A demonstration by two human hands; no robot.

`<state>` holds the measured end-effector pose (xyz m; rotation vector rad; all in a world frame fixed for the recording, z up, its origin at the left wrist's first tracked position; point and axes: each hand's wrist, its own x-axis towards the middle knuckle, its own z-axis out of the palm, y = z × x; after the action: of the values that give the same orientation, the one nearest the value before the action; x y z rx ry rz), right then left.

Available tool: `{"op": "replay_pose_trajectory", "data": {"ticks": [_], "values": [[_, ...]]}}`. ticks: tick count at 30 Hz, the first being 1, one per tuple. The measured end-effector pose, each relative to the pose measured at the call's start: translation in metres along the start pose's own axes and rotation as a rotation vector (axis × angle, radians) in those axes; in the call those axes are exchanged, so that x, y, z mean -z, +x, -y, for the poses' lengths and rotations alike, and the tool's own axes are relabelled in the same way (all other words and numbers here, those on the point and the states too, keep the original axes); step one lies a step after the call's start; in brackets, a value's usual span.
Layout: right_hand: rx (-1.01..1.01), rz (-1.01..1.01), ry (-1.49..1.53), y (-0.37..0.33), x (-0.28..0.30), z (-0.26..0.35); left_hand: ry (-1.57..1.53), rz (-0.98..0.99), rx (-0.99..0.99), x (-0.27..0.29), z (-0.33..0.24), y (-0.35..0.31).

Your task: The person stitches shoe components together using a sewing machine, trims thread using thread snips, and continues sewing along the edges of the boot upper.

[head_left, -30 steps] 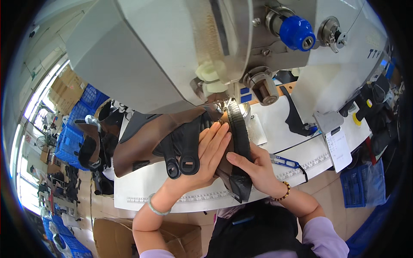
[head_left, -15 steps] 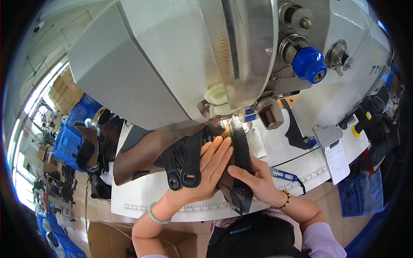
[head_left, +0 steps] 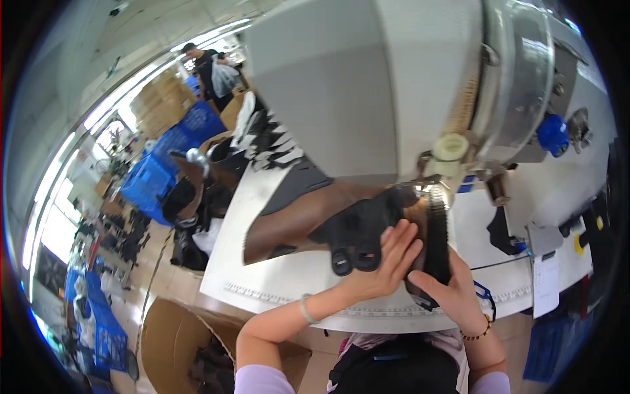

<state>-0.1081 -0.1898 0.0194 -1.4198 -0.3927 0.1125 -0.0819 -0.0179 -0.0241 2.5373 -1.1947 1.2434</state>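
Observation:
A brown and black leather piece [head_left: 298,223] lies across the white worktop beneath the head of a sewing machine [head_left: 328,85]. Two black slotted tabs [head_left: 357,256] hang from it toward me. My left hand [head_left: 384,266] rests flat on the piece just right of the tabs, its fingers stretched out. Along the piece's right side runs a black ribbed strip [head_left: 438,223], which passes up to the needle area. My right hand [head_left: 453,289] grips the near end of this strip, thumb on top and fingers out of sight underneath. The stitching point is partly hidden by the machine.
A ruler tape [head_left: 262,293] follows the near edge of the worktop [head_left: 230,269]. At the right lie blue-handled scissors [head_left: 484,292] and a clipboard [head_left: 545,276]. Blue crates [head_left: 151,184] and a cardboard box [head_left: 167,341] stand left. A person [head_left: 209,72] is far behind.
The view has swung left, so the machine and my hands appear farther right. A person has come into sight at the back. Both hands keep their places on the leather piece.

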Motion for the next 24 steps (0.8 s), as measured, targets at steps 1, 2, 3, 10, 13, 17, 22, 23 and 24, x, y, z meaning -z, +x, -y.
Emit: {"op": "replay_pose_trajectory", "data": {"ticks": [1,2,3,10,13,17,22,23,24], "values": [[-0.042,-0.020,-0.019,-0.003,-0.001,-0.002,0.056,-0.033,0.030,-0.008,-0.004,-0.005],[-0.088,-0.048,-0.044,-0.005,0.001,-0.003,0.079,-0.089,0.028,-0.014,-0.005,-0.005],[-0.087,-0.024,-0.042,-0.006,0.001,-0.008,0.102,-0.144,0.025,-0.017,-0.003,-0.006],[-0.195,-0.122,0.417,-0.007,-0.012,-0.010,-0.066,-0.055,-0.054,0.028,0.012,0.019],[-0.237,-0.118,0.555,-0.008,-0.015,-0.005,0.016,0.187,-0.143,0.052,0.015,0.028],[-0.212,-0.026,0.375,0.004,-0.004,-0.012,0.116,0.310,-0.202,0.060,0.020,0.038],[-0.065,-0.056,0.367,0.001,-0.004,-0.017,0.092,0.360,-0.173,0.060,0.017,0.042],[-0.064,-0.061,0.364,0.000,-0.006,-0.016,0.088,0.356,-0.175,0.063,0.018,0.043],[-0.053,-0.061,0.369,-0.001,-0.006,-0.014,0.039,0.354,-0.176,0.065,0.019,0.046]]}}
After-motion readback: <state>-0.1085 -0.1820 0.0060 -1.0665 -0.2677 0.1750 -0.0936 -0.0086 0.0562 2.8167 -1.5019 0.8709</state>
